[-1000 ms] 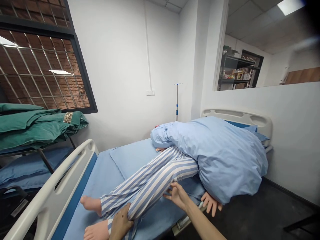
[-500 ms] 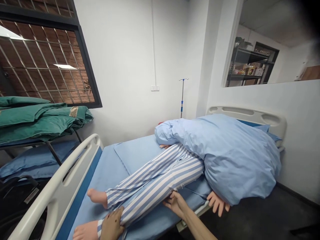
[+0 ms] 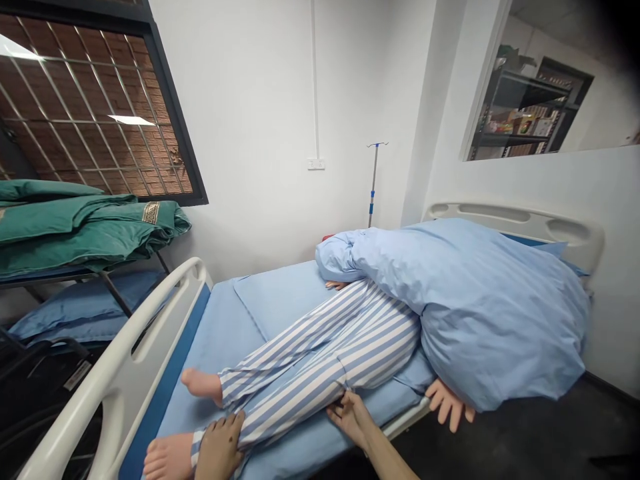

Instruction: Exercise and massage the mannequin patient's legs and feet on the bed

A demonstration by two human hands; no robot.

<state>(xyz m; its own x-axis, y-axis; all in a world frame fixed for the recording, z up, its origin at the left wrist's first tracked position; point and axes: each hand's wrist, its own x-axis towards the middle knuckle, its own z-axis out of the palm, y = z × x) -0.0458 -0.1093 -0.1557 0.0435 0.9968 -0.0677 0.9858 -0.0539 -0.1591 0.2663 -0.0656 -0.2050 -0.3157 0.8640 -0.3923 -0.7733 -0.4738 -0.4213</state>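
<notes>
A manikin in blue-and-white striped trousers (image 3: 325,373) lies on a bed, its legs stretched toward the footboard. My left hand (image 3: 220,443) is wrapped over the near lower leg, just above the bare near foot (image 3: 170,455). Level with the knee, my right hand (image 3: 350,417) has its fingers bent and pinching the underside of the same trouser leg; its fingertips are partly hidden by the cloth. The far foot (image 3: 203,385) rests on the sheet. A light blue quilt (image 3: 460,300) is bunched over the upper body, and a manikin hand (image 3: 449,403) sticks out below it.
The bed's pale footboard (image 3: 117,353) stands at left, the headboard (image 3: 530,223) at far right. Green folded bedding (image 3: 85,227) lies on a rack under the barred window (image 3: 95,100). A drip stand (image 3: 373,180) rises behind the bed.
The view has shifted, so the bed and manikin appear slightly farther right and higher. Both hands keep their places on the trouser leg; the cloth creases near my right hand.
</notes>
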